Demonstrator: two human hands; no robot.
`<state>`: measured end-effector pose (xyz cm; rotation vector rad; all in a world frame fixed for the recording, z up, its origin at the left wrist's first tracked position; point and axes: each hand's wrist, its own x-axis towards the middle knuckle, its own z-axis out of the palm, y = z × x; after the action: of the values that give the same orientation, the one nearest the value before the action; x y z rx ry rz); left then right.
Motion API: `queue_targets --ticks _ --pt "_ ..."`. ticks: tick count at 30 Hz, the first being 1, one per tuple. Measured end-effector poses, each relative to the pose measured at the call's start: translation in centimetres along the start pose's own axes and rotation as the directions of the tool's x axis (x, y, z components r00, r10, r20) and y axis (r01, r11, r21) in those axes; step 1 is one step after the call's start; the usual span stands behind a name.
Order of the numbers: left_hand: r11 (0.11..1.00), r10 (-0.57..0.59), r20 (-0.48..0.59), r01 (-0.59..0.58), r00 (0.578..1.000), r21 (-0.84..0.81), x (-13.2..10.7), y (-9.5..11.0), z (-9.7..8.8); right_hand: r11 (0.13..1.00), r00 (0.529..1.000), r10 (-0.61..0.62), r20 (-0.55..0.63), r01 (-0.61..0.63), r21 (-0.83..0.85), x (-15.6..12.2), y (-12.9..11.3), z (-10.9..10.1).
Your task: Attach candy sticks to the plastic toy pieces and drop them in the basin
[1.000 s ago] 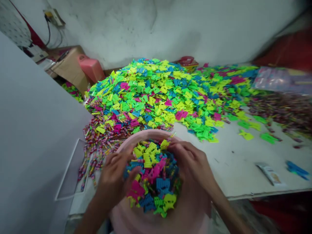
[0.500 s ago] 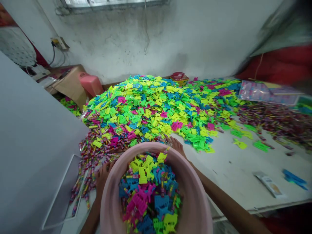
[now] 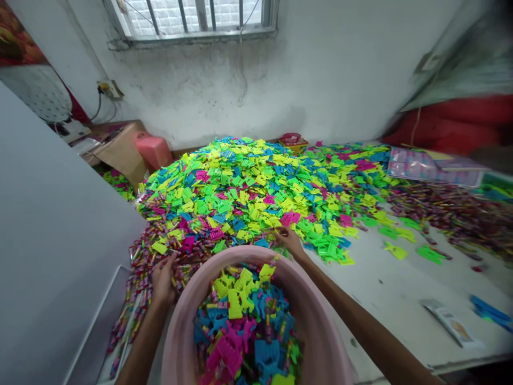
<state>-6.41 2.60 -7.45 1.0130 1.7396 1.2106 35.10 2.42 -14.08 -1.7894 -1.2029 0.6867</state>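
My left hand (image 3: 163, 280) is beside the left wall of a round pink tub (image 3: 178, 326), over a spread of thin, multicoloured wrapped sticks (image 3: 140, 283). Its fingers are partly bent and apart, with nothing visible in them. Beyond the tub's far right rim, my right hand (image 3: 292, 241) reaches to the near edge of a big heap of flat plastic pieces (image 3: 248, 187) in neon yellow, green, blue and pink. Its fingers extend leftward among the pieces. Inside the tub lie similar plastic pieces (image 3: 228, 353) mixed with a few sticks.
More sticks (image 3: 452, 214) are piled at the right, beside a purple printed sheet (image 3: 433, 166). A small packet (image 3: 452, 321) and blue pieces (image 3: 489, 310) lie on the white table (image 3: 385, 294). A grey panel (image 3: 60, 224) stands close at left; a wall with a barred window (image 3: 200, 18) is behind.
Both hands have shifted away from the tub's outer sides. My left hand has risen over the sticks, and my right has moved to the heap's edge. The view has tilted upward slightly.
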Motion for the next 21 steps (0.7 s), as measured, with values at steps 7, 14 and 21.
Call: queue_targets --ticks 7,14,21 --pt "0.832 -0.315 0.27 0.402 0.91 -0.382 -1.6 2.2 -1.8 0.967 0.998 0.03 -0.058 -0.014 0.255 -1.2 -2.1 -2.1" --pt "0.742 -0.354 0.393 0.51 0.849 -0.435 -2.3 3.3 -1.7 0.864 0.995 0.049 -0.085 0.001 0.504 -5.0 -7.3 -4.3" --pt "0.793 -0.241 0.342 0.387 0.908 -0.47 -2.9 5.3 -1.4 0.805 0.997 0.063 -0.043 -0.025 0.593 -9.8 -13.7 -5.7"
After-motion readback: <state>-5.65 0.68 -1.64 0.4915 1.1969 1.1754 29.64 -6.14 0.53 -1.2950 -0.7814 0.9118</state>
